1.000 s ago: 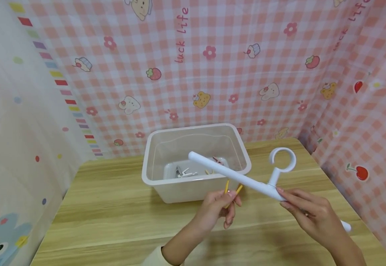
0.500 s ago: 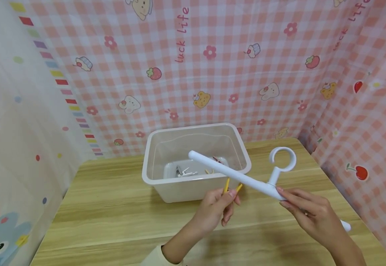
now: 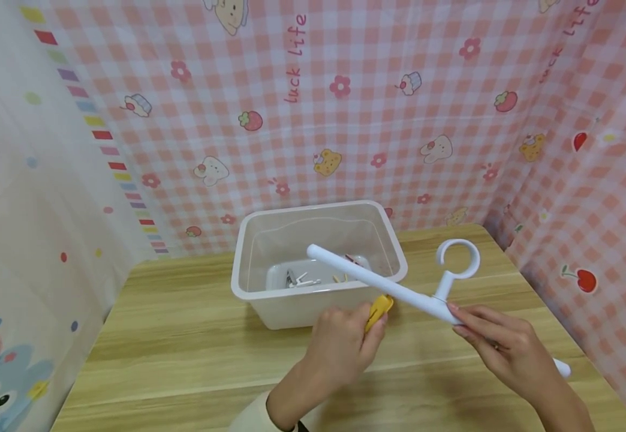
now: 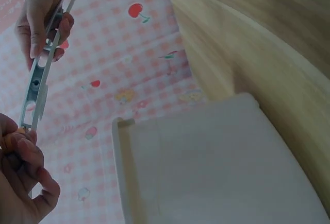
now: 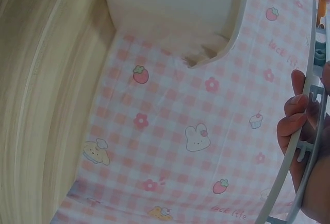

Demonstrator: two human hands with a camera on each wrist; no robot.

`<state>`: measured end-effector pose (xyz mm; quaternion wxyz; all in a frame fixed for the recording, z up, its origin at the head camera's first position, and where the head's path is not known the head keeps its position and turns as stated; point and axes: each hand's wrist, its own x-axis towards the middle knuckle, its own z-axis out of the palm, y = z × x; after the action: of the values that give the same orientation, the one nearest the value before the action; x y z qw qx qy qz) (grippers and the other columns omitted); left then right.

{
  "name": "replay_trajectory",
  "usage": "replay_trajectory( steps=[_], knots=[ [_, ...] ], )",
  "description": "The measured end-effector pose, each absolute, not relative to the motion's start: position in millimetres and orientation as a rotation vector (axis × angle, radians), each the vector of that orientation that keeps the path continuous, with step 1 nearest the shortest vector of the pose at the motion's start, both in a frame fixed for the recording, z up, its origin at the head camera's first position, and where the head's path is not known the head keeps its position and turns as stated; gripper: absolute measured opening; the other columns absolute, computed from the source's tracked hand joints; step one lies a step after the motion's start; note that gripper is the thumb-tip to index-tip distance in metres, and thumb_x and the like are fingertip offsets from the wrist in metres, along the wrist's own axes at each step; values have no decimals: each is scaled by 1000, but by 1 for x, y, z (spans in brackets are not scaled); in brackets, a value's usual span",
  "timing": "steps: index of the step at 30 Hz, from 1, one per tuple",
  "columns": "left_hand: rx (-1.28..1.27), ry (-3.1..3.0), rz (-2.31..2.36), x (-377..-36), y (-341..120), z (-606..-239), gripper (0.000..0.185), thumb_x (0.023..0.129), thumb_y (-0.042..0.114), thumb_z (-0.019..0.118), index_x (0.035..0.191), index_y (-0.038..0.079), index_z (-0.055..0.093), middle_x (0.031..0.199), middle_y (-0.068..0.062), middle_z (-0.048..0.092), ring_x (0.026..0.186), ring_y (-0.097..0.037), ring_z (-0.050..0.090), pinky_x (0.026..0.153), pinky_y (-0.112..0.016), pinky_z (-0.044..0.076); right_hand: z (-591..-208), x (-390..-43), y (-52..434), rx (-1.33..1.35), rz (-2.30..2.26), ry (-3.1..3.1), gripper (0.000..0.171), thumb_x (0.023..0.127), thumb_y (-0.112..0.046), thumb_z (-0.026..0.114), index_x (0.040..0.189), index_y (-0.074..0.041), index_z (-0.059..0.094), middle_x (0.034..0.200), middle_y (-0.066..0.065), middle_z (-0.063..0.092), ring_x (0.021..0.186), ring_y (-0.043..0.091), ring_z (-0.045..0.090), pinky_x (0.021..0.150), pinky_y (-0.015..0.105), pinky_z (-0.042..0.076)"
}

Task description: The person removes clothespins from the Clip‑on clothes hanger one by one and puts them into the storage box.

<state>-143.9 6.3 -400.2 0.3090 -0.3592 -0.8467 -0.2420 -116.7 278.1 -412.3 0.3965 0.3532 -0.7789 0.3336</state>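
Two hands at work above our wooden table [image 3: 183,336]. Item one: a white hanger [image 3: 399,291] with a ring hook at its top, held tilted in the air, its long bar running from above the bin down toward our right side. Our right hand [image 3: 507,354] grips the bar just below the hook, fingers curled round it; the right wrist view shows those fingertips [image 5: 294,116] wrapped on the ribbed underside of the bar.

Item two: a yellow clothespin [image 3: 379,307], pinched between thumb and fingers of our left hand [image 3: 340,348]. Its tip sits right under the hanger bar, touching it or nearly so; we cannot tell from the head view whether it has clamped on. In the left wrist view our left fingers [image 4: 23,157] are bunched at the lower end of the bar, with a sliver of orange-yellow showing between them.

Item three: a translucent white plastic bin [image 3: 248,288], standing on the table just behind both hands. Inside lie several small clips [image 3: 302,279], white and grey, with bits of yellow and red among them; too small to count.

Surroundings: pink checked cloth [image 3: 345,120] printed with rabbits, strawberries, flowers and cupcakes, hung behind and to the right of the table.
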Motion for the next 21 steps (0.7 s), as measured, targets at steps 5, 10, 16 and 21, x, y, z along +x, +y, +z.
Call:
replay_trajectory(
  steps=[5,10,16,21],
  knots=[
    [-918,-2137,-394,-145,7,-404,27,90,29,70,73,16,54,45,9,47,41,-12,45,48,-23,31,-412,-117,278,904,849,-1973,45,102,-34,57,109,7,76,80,12,71,69,-5,53,54,8,41],
    [-903,-2108,-337,-144,7,-404,28,93,31,66,73,15,53,45,9,48,40,-9,47,48,-24,32,-412,-117,278,907,844,-1967,46,102,-34,57,108,7,76,80,12,71,69,-6,53,54,8,41],
    [-952,-2298,-852,-142,6,-403,34,98,25,61,67,15,51,50,9,37,46,-2,31,45,-13,21,-413,-116,278,902,833,-1967,45,102,-34,57,106,5,77,83,12,72,75,-8,56,56,9,43],
    [-936,-2439,-1503,-140,6,-401,35,104,25,54,73,8,58,55,10,33,50,5,27,43,-12,21,-414,-116,278,902,844,-1965,44,102,-34,58,106,5,77,84,12,73,76,-8,57,56,9,44]
  ],
)
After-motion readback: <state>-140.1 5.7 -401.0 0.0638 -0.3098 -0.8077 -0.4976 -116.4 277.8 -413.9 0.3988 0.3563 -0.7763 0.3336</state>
